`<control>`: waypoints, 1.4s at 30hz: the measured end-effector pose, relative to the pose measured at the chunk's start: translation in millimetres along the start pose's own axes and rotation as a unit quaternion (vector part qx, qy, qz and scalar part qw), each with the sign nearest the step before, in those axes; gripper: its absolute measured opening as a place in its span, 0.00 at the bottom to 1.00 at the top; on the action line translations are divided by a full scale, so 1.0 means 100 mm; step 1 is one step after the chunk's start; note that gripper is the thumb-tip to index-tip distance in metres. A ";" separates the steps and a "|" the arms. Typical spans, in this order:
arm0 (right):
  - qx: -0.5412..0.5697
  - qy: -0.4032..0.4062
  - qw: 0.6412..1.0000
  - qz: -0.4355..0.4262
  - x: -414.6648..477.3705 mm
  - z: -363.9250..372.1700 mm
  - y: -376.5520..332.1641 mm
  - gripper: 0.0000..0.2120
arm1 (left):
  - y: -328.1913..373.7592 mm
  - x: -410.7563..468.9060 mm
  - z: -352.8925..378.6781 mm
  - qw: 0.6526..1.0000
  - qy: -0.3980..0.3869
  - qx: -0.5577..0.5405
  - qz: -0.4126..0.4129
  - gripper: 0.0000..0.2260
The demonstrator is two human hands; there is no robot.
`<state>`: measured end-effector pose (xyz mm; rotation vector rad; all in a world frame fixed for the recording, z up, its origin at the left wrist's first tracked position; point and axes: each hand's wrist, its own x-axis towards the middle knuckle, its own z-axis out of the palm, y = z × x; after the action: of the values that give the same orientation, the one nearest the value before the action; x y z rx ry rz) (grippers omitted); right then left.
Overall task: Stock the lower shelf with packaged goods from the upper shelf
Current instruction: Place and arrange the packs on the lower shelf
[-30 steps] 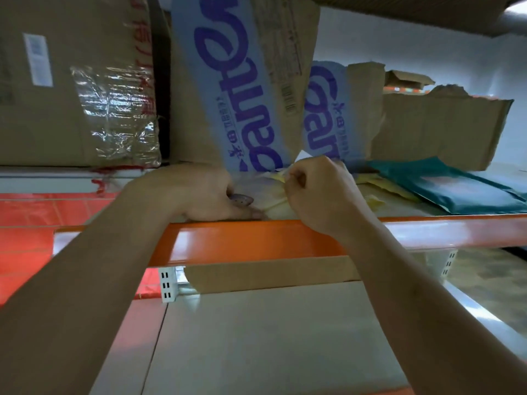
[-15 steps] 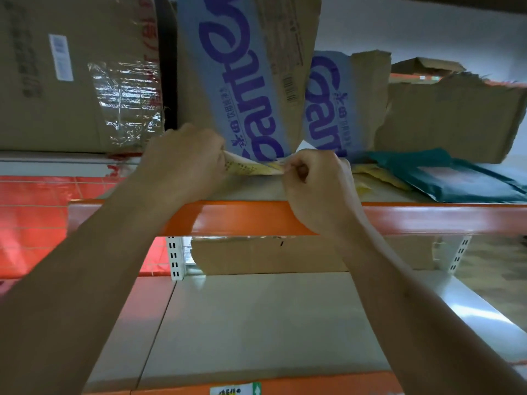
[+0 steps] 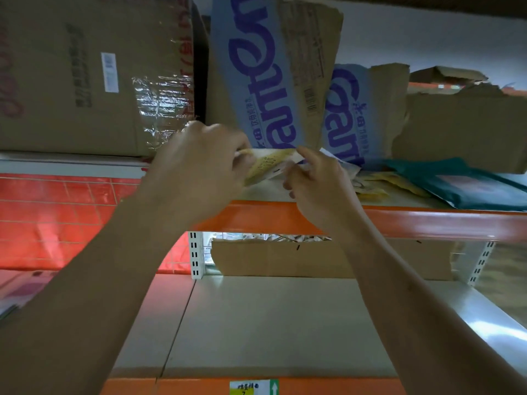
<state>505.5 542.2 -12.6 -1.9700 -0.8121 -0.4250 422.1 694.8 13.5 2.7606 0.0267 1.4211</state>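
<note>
A flat yellow-and-white packet [image 3: 269,166] is lifted off the upper shelf [image 3: 413,220], just above its orange front rail. My left hand [image 3: 199,172] grips the packet's left end. My right hand [image 3: 316,181] pinches its right end between thumb and fingers. More yellow packets [image 3: 373,186] and dark teal packets [image 3: 467,186] lie flat on the upper shelf to the right. The lower shelf [image 3: 271,323] is a pale flat board below my arms.
Large cardboard boxes [image 3: 85,81] and blue-printed cartons [image 3: 265,72] stand at the back of the upper shelf. A low cardboard box [image 3: 322,260] sits at the rear of the lower shelf. A price label [image 3: 253,387] is on the lower orange rail.
Both hands have lifted the yellow packet off the upper shelf. The right hand's fist has loosened into a pinch. The camera has tilted down, showing more of the lower shelf.
</note>
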 end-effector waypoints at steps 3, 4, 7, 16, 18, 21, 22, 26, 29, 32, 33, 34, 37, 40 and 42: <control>0.050 0.000 0.996 0.070 0.04 -0.01 -0.08 0.20 | 0.06 -0.14 -0.08 0.995 -0.078 -0.060 0.022 0.14; 0.050 0.000 0.995 0.091 0.05 -0.01 -0.11 0.22 | 0.07 -0.18 -0.12 0.988 -0.120 -0.092 0.023 0.18; 0.035 0.027 0.992 0.121 0.03 0.01 -0.16 0.13 | -0.05 -0.22 -0.15 0.969 -0.178 -0.171 -0.005 0.25; 0.249 0.065 0.942 0.216 -0.01 0.22 -0.31 0.12 | -0.70 -0.19 0.08 0.940 -0.208 -0.222 -0.154 0.12; 0.273 0.060 0.936 0.214 -0.04 0.31 -0.32 0.13 | -0.74 -0.17 0.06 0.911 -0.196 -0.303 -0.199 0.11; 0.279 0.069 0.936 0.203 -0.10 0.42 -0.32 0.12 | -0.78 -0.15 0.04 0.871 -0.189 -0.380 -0.249 0.17; 0.280 0.083 0.936 0.199 -0.12 0.44 -0.34 0.11 | -0.79 -0.16 0.03 0.861 -0.177 -0.401 -0.257 0.20; 0.260 0.131 0.941 0.174 -0.20 0.50 -0.38 0.06 | -0.84 -0.25 0.02 0.833 -0.130 -0.479 -0.245 0.13; 0.241 0.147 0.945 0.165 -0.30 0.59 -0.39 0.06 | -0.86 -0.35 0.00 0.822 -0.109 -0.507 -0.235 0.13; 0.310 0.150 0.922 0.177 -0.43 0.68 -0.39 0.09 | -0.88 -0.47 -0.05 0.805 -0.108 -0.541 -0.219 0.12; 0.318 0.140 0.922 0.171 -0.47 0.69 -0.39 0.07 | -0.86 -0.52 -0.07 0.802 -0.108 -0.545 -0.217 0.12; 0.311 0.134 0.926 0.165 -0.52 0.70 -0.38 0.04 | -0.85 -0.57 -0.08 0.804 -0.104 -0.545 -0.216 0.12; 0.293 0.149 0.928 0.178 -0.64 0.73 -0.32 0.11 | -0.80 -0.71 -0.10 0.800 -0.093 -0.548 -0.225 0.11; 0.312 0.145 0.922 0.180 -0.77 0.76 -0.32 0.20 | -0.73 -0.87 -0.11 0.805 -0.085 -0.531 -0.252 0.09; 0.318 0.152 0.916 0.190 -0.87 0.77 -0.29 0.18 | -0.68 -0.98 -0.12 0.802 -0.087 -0.524 -0.271 0.08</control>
<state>419.9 586.5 -84.1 -1.3556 -0.2922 -0.1887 355.4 759.4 -62.0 1.7138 0.0151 0.6697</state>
